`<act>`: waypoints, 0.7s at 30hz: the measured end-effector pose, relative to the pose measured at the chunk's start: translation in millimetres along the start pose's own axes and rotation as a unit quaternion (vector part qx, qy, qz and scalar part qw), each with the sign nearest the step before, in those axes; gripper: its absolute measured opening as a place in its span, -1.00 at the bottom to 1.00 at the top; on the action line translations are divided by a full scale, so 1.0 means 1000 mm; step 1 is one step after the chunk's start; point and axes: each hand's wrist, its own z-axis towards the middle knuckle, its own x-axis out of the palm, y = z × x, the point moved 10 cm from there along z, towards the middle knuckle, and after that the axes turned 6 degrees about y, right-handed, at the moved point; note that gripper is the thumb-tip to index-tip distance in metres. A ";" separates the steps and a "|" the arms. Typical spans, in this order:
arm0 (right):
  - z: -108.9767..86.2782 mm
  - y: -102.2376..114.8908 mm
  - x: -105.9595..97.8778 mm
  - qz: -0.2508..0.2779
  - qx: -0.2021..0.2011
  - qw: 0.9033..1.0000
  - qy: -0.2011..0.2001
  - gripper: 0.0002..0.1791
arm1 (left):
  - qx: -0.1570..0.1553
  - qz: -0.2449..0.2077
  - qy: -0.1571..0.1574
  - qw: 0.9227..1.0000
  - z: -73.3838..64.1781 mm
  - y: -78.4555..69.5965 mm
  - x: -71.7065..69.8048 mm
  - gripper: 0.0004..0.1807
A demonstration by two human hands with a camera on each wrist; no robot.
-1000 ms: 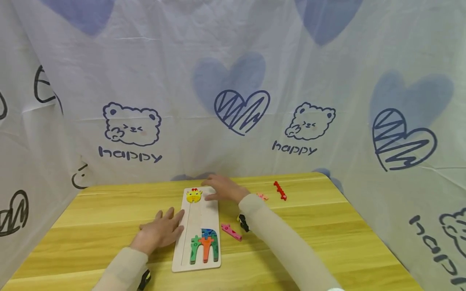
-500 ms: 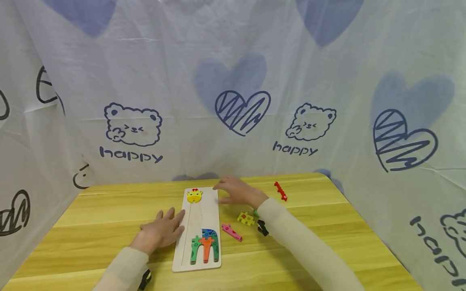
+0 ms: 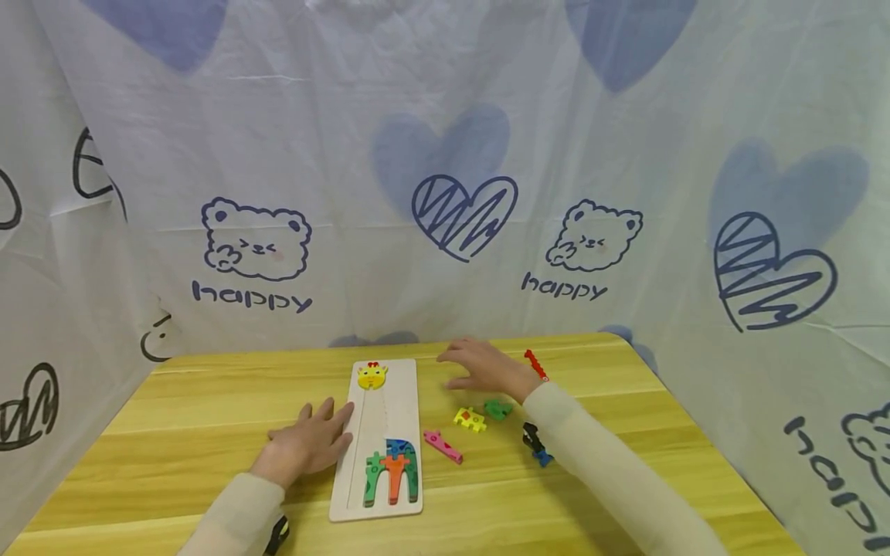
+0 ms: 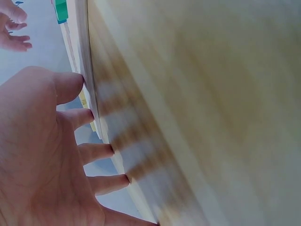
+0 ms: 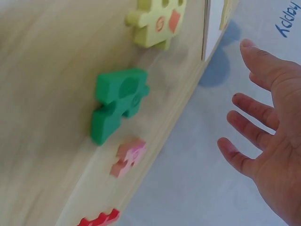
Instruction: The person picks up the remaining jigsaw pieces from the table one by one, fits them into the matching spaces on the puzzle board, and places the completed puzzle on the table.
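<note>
A pale puzzle board (image 3: pixel 401 401) lies lengthwise on the table, with a yellow giraffe head piece (image 3: pixel 372 377) at its far end. Green, orange and blue leg and body pieces (image 3: pixel 394 471) fill its near end. My left hand (image 3: pixel 309 442) rests beside the board, fingers spread, thumb and fingertips at its left edge. Over the table to the board's right, my right hand (image 3: pixel 490 367) is raised with loosely bent fingers and holds nothing. Nearest it lie a green piece (image 5: pixel 120 99), a yellow piece (image 5: pixel 159 23) and a small pink piece (image 5: pixel 129 157).
A long pink piece (image 3: pixel 443 446) lies close to the board's right edge. Farther back at the right is a red piece (image 3: pixel 535 365). Small black devices show at the right sleeve (image 3: pixel 591 455) and left sleeve (image 3: pixel 232 513). A printed white curtain (image 3: pixel 361 232) surrounds the table's back and sides.
My right hand has moved off the far end of the board to the right, uncovering the yellow and green pieces. My left hand and the board have stayed in place.
</note>
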 end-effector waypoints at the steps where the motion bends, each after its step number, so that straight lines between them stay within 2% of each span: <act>1: -0.002 -0.003 0.001 0.000 0.004 1.000 0.000 -0.44 | 0.000 0.000 0.000 1.000 0.000 0.000 0.000 -0.34; 8: -0.012 -0.023 0.005 0.012 0.028 1.000 0.005 -0.44 | -0.001 0.003 0.001 1.000 0.002 0.000 0.000 -0.34; 17: -0.025 -0.039 0.004 -0.002 0.017 1.000 -0.012 -0.48 | -0.002 0.004 0.003 1.000 0.002 0.001 0.001 -0.34; 21: -0.032 -0.046 0.006 -0.016 0.015 1.000 -0.008 -0.51 | 0.002 0.002 0.000 1.000 0.002 0.000 0.000 -0.33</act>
